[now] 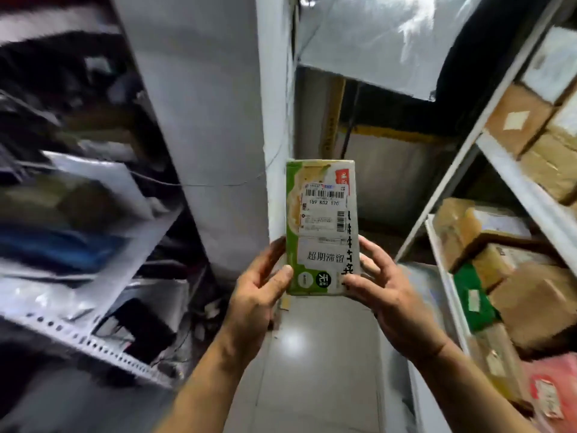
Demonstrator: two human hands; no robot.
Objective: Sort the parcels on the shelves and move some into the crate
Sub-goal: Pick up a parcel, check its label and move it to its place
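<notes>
Both hands' curled fingers [281, 278] grip the green-and-white parcel [321, 226].

A broad white pillar [203, 120] stood at the far centre-left, with a thin wire [199, 184] strung across its face. Beyond it, to the right, a pale sheet [374, 42] hung high over a dark recess crossed by a yellow band [390, 134]. The grey tiled floor [312, 370] ran down the middle and caught a bright glare, while low on the left a black device [140, 329] with trailing cables lay in blur.
</notes>
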